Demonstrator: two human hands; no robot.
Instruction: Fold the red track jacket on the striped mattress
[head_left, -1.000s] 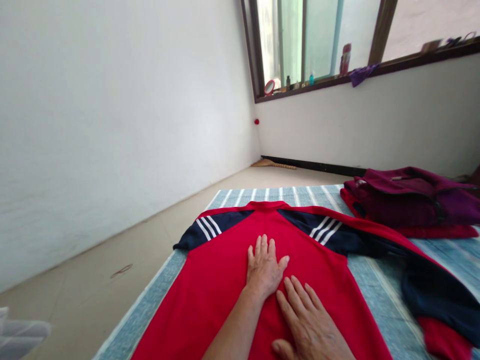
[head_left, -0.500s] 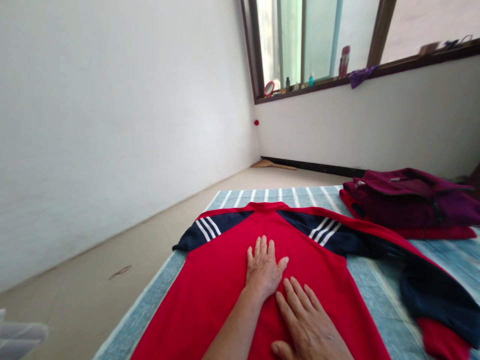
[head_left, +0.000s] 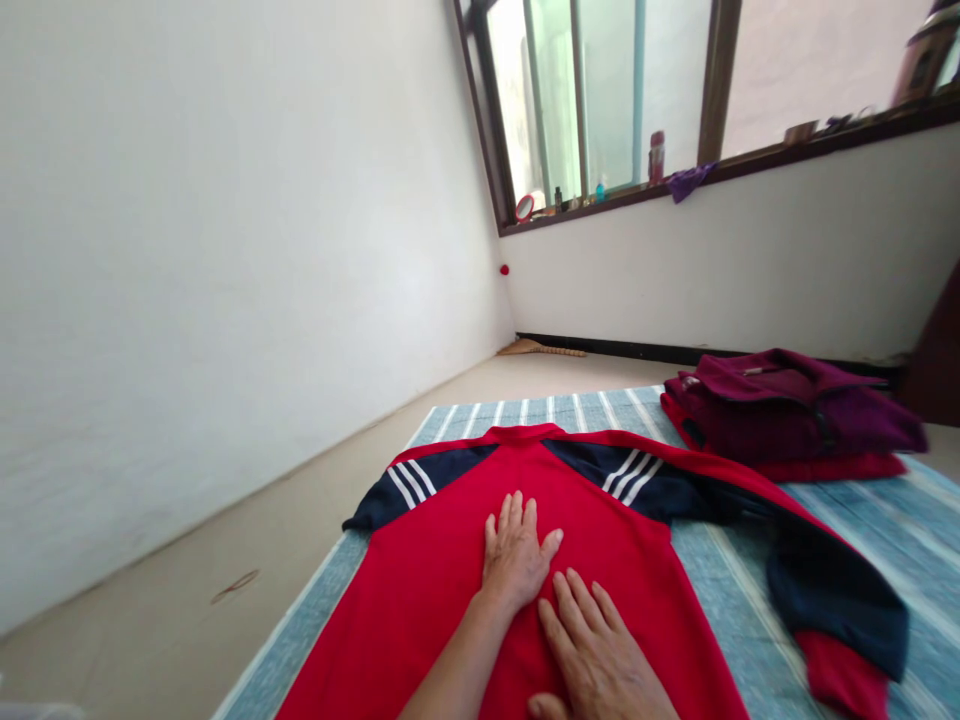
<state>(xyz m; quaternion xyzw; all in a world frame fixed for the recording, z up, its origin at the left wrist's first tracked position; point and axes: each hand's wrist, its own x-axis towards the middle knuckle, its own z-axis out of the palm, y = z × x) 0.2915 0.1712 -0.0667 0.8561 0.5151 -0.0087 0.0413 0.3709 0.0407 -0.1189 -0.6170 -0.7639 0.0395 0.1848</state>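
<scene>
A red jacket with navy shoulders and white stripes lies spread flat, back side up, on a blue striped mat. My left hand rests flat on the middle of the jacket, fingers stretched out. Just below and to its right, my right hand also lies flat on the red cloth with fingers apart. The jacket's right sleeve is navy with a red cuff and trails off across the mat to the right.
A folded stack of maroon and red clothes sits at the mat's far right. Bare floor runs along the white wall on the left. A broom lies by the far wall; small bottles stand on the window sill.
Both hands stay flat on the jacket in about the same place. The camera has tilted up and shifted, so everything sits lower and slightly left in the picture.
</scene>
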